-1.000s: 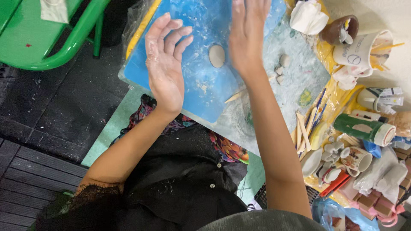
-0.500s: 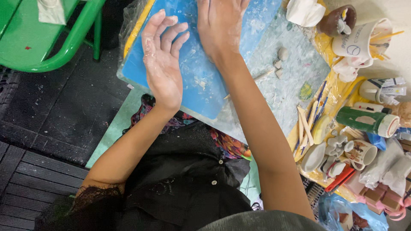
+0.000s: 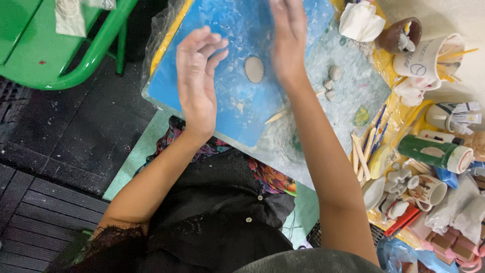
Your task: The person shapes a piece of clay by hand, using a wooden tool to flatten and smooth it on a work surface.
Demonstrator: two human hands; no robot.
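Note:
A flat oval disc of grey clay (image 3: 254,69) lies on a blue board (image 3: 237,101) wrapped in clear plastic. My left hand (image 3: 196,83) hovers to the left of the disc, palm facing right, fingers spread and dusted with clay. My right hand (image 3: 288,38) is held edge-on just to the right of the disc, fingers straight, holding nothing. The two palms face each other with the disc between them below. Small grey clay lumps (image 3: 331,81) lie further right on the board.
Wooden modelling sticks (image 3: 361,151), a green bottle (image 3: 434,152), white mugs (image 3: 429,58), a brown bowl (image 3: 399,33) and crumpled tissue (image 3: 361,21) crowd the right side. A green metal chair (image 3: 65,50) stands at the upper left over a dark floor.
The right hand lay over the disc half a second ago; it has lifted off and turned edge-on, uncovering the flattened clay. The left hand stayed beside it.

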